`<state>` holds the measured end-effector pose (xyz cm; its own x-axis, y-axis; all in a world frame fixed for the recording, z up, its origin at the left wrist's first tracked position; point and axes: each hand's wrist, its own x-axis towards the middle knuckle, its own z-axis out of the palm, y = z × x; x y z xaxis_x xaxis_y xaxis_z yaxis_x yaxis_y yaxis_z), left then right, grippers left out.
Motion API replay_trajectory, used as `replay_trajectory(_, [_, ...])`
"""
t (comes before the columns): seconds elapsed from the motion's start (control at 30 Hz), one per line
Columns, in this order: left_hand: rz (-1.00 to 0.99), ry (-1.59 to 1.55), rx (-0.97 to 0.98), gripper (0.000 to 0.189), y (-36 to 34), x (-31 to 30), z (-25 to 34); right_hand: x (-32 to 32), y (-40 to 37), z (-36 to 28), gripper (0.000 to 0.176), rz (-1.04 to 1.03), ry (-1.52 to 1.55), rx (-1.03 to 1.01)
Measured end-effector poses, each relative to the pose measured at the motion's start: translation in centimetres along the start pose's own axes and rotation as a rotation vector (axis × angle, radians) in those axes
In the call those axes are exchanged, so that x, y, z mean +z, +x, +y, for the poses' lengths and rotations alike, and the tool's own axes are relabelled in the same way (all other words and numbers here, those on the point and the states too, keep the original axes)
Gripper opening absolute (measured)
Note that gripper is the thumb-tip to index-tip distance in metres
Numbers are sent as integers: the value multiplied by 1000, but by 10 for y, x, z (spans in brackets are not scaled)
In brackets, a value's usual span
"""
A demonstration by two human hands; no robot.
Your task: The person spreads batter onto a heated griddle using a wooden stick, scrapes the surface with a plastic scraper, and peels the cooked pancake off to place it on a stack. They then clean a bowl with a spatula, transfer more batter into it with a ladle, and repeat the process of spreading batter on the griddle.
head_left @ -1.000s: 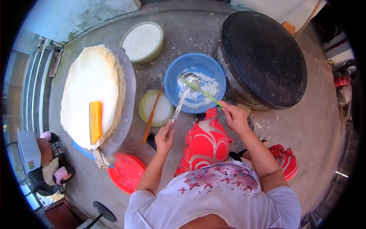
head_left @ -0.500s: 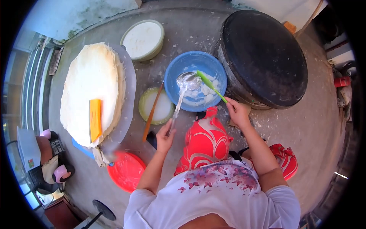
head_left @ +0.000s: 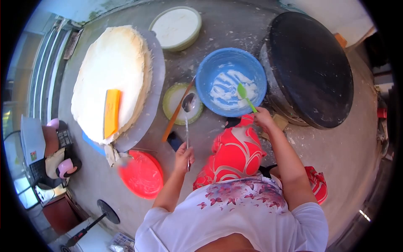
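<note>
My left hand (head_left: 184, 158) is closed around the handle of a metal ladle (head_left: 189, 102), whose bowl hangs over a small green bowl (head_left: 170, 95) of whitish liquid. A wooden stick (head_left: 178, 112) lies across that bowl. My right hand (head_left: 264, 118) grips a green spatula (head_left: 242, 91), its blade inside a blue basin (head_left: 203, 80). White paste is smeared in streaks over the basin's bottom. Right of the basin stands a large round black griddle (head_left: 310, 69). On the left lies a stack of thin round flatbreads (head_left: 111, 75) with an orange-and-grey scraper (head_left: 111, 113) on top.
A pale green tub (head_left: 176, 27) of white batter or flour stands at the back. Near my left forearm sits a red basin (head_left: 142, 174). A dark phone-like object (head_left: 174, 141) lies on the floor by my left hand. A round-based black stand (head_left: 108, 211) is at lower left.
The ladle has moved left from above the blue basin to over the green bowl. My right hand has lowered the spatula into the basin. The camera view has shifted slightly.
</note>
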<state>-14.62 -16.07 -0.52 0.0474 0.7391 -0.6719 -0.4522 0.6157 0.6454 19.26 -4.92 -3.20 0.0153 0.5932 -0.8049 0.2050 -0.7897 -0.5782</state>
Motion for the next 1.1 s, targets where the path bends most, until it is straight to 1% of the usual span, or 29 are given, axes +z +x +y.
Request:
replay_trajectory(0.07, [68,21,-53,23,9,-9,-9,3,-13,-6,33,94,120,-64])
replay_trajectory(0.1, [77,14,-51,23,17,-18,-16,4,-12,-3,33,85,112,-64])
replay_trajectory(0.17, [94,152,-16,18,37,-34,-30,3,-11,2,32,30,229,-139])
replay_trajectory(0.3, [107,115,-12,14,73,-45,-35,3,-23,-1,34,47,212,-119])
replay_trajectory(0.37, [119,70,-59,8,87,-49,-34,1,-21,7,33,9,246,-121])
replay_trajectory(0.5, [77,125,-61,15,100,-58,-28,-4,-23,20,31,-4,282,-106])
replay_trajectory(0.57, [287,838,159,29,113,-65,-34,-5,-30,24,28,51,227,-122])
replay_trajectory(0.6, [517,1452,472,36,118,-65,-41,-7,-30,29,28,60,227,-118])
replay_trajectory(0.63, [510,1450,469,36,117,-51,-37,-8,-30,34,26,39,249,-117])
replay_trajectory(0.7, [426,1406,743,40,119,-4,-17,-10,-31,37,25,18,268,-114])
replay_trajectory(0.77, [139,629,291,55,154,20,-44,-9,-37,33,20,30,260,-79])
replay_trajectory(0.83, [23,26,-235,59,163,67,-41,-11,-37,35,17,37,237,-116])
replay_trajectory(0.87, [16,25,-237,59,173,79,-45,-13,-37,34,16,44,218,-156])
replay_trajectory(0.93, [-126,-389,-557,55,189,96,-54,-13,-41,32,17,64,215,-186])
replay_trajectory(0.97, [-133,-389,-562,55,194,102,-61,-14,-43,32,18,77,211,-215])
replay_trajectory(1.0, [-146,-430,-470,55,198,107,-68,-18,-44,33,18,86,209,-215])
replay_trajectory(1.03, [-157,-472,-378,54,199,112,-71,-20,-49,32,18,147,-19,-352])
replay_trajectory(1.07, [-164,-477,-382,54,199,112,-71,-23,-54,29,17,205,-252,-484])
replay_trajectory(1.1, [-129,-423,-362,52,201,110,-67,-27,-63,27,17,212,-259,-488])
